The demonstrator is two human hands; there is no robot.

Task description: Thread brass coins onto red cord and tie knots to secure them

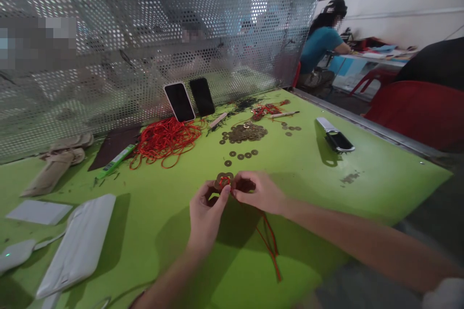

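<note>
A small coin cluster (pixel 221 178) bound with red cord is pinched edge-on between the thumb and fingers of the left hand (pixel 203 217), apparently so that its face is kept steady and in sight. At its right edge the thumb and forefinger of the right hand (pixel 264 193) are brought almost together; whether cord or a coin is gripped there cannot be told. Two long red cord tails (pixel 267 239) are hung below the right fingers onto the green table (pixel 377 193), probably left free so that they can be drawn on. Just beyond the fingertips, loose coins (pixel 240 157) are set apart from the larger coin pile (pixel 246 133), presumably for easy picking. Farther off to the left, a red cord heap (pixel 165 142) is spread, with a green tool (pixel 116 160) laid beside it. The far side is closed off by a perforated screen (pixel 145 48), against which two phones (pixel 191 99) are propped. Around the fingers themselves, nothing is seen to block them.
</note>
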